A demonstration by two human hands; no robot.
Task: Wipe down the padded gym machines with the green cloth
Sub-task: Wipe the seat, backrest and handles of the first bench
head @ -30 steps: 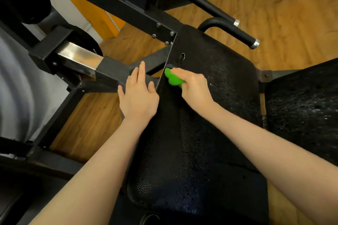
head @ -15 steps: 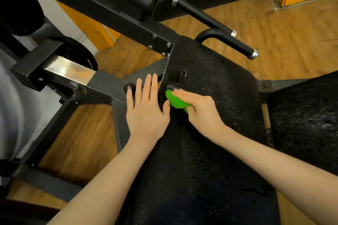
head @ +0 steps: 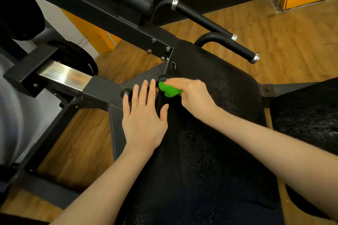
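Observation:
A black padded seat [head: 215,133] of a gym machine fills the middle of the view, its surface speckled with wet droplets. My right hand [head: 193,95] grips a bunched green cloth [head: 169,91] and holds it against the pad's upper left edge. My left hand [head: 144,115] lies flat with fingers straight and spread, palm down, on the pad's left edge and the black frame beside it. A second black pad [head: 307,115] lies at the right.
Black steel frame beams [head: 102,11] cross the upper left, with a shiny metal section [head: 64,76] and a round knob [head: 126,93]. Two black handles with chrome ends [head: 236,49] jut out behind the pad. Wooden floor [head: 274,29] surrounds the machine; orange panels stand behind.
The view has shifted, so machine and hands sit lower in frame. My left hand has spread its fingers flat beside the pad edge. My right hand still holds the cloth near the pad's top left corner.

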